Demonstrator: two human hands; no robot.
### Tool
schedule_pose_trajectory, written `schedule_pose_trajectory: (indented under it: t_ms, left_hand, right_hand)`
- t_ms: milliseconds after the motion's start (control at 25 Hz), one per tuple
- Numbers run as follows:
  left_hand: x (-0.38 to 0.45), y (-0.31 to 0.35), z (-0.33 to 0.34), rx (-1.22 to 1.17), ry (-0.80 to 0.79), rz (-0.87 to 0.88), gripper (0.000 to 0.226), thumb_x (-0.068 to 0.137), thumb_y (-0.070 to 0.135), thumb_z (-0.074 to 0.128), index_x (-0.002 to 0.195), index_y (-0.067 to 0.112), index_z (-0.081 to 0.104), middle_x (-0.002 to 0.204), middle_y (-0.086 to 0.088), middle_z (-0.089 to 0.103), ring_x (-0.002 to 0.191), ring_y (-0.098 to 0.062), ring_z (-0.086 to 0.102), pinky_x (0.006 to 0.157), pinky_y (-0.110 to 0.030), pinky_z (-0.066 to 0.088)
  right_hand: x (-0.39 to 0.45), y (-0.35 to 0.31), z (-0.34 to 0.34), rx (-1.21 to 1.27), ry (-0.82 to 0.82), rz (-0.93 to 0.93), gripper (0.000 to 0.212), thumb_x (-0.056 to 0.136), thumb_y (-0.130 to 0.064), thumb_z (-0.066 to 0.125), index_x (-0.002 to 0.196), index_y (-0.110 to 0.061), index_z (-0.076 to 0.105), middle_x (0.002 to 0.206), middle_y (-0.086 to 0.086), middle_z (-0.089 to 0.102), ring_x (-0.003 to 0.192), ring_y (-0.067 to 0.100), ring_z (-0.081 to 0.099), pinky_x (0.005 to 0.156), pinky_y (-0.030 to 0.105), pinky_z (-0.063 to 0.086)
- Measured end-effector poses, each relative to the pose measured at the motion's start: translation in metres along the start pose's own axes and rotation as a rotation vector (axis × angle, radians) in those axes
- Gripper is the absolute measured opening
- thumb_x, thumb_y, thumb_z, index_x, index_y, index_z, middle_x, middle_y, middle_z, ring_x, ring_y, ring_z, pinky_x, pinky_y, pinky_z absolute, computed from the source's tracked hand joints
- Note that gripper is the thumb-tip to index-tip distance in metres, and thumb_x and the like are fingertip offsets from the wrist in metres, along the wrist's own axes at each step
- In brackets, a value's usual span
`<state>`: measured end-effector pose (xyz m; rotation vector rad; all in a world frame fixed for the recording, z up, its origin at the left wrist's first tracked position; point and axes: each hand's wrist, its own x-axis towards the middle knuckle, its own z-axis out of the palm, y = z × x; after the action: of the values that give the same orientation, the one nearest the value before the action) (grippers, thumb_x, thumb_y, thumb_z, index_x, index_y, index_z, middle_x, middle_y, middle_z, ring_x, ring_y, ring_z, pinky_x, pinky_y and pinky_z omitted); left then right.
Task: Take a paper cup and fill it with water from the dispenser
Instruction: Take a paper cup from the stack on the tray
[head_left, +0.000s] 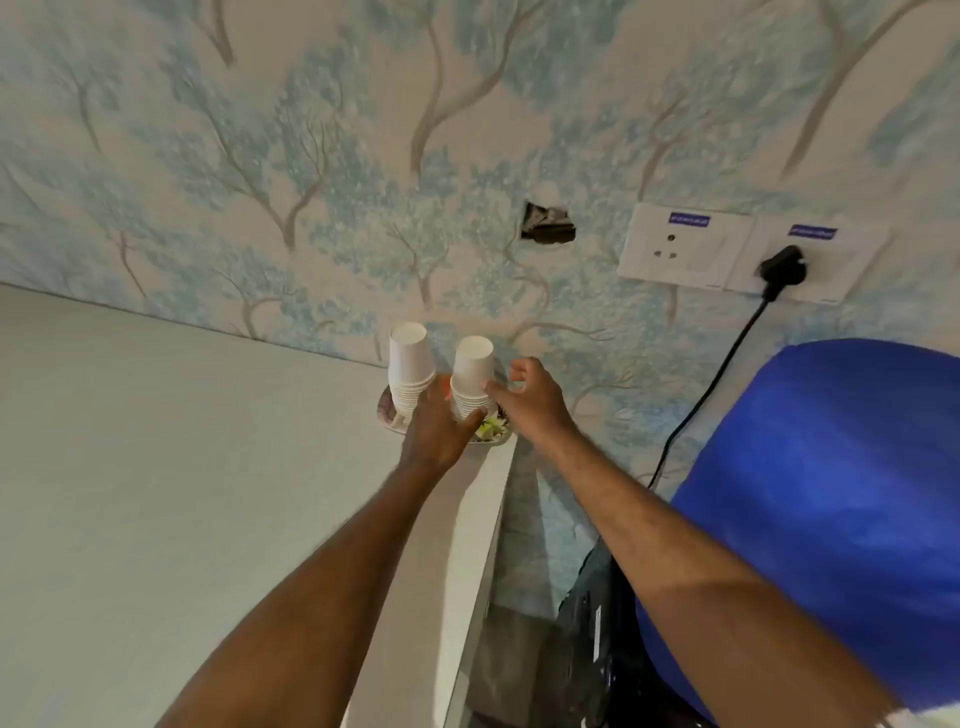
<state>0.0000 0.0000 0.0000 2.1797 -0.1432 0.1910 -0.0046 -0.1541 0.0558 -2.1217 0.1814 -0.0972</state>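
White paper cups (471, 364) — blue bottle (831, 493) — blue-tree wallpaper (311, 156)

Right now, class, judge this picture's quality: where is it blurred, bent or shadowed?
Head view: wide-angle bending tilts the wall and sockets; soft motion blur smears the wallpaper trees and blue bottle; both cup stacks stay fairly sharp; the left hand is darker, in shade, than the right hand; no strong glare.

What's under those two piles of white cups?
A plate on the counter's corner, with something green on it. The cups and left hand hide the rest.
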Motion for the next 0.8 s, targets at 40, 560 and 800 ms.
schedule_pose_trajectory:
  t_ms: [40,560,800]
  left_hand:
    - [0.006,-0.005,0.003,-0.011,0.004,0.005,0.063,0.088,0.044,0.081,0.136,0.018,0.05,0.131,-0.004,0.064,0.119,-0.026,0.062,0.096,-0.051,0.057]
    - [0.028,-0.004,0.015,-0.107,0.04,-0.036,0.055,0.087,0.037,0.083,0.133,0.02,0.059,0.123,0.002,0.072,0.112,-0.016,0.069,0.093,-0.045,0.062]
    - [0.029,0.002,0.016,-0.105,0.025,-0.095,0.058,0.089,0.035,0.084,0.136,0.016,0.057,0.13,-0.004,0.07,0.12,-0.024,0.068,0.091,-0.033,0.054]
  right_hand:
    - [0.007,-0.002,0.006,0.021,-0.004,0.012,0.069,0.088,-0.042,0.077,0.143,-0.012,0.049,0.141,0.006,0.059,0.124,0.021,0.059,0.09,0.027,0.042]
    - [0.04,-0.005,0.038,0.091,0.006,-0.066,0.06,0.085,-0.048,0.079,0.136,-0.024,0.059,0.129,-0.006,0.068,0.114,0.011,0.063,0.089,0.026,0.05]
    - [0.046,-0.009,0.031,0.136,0.028,-0.074,0.056,0.084,-0.048,0.08,0.132,-0.026,0.062,0.119,-0.012,0.068,0.11,0.008,0.063,0.093,0.029,0.053]
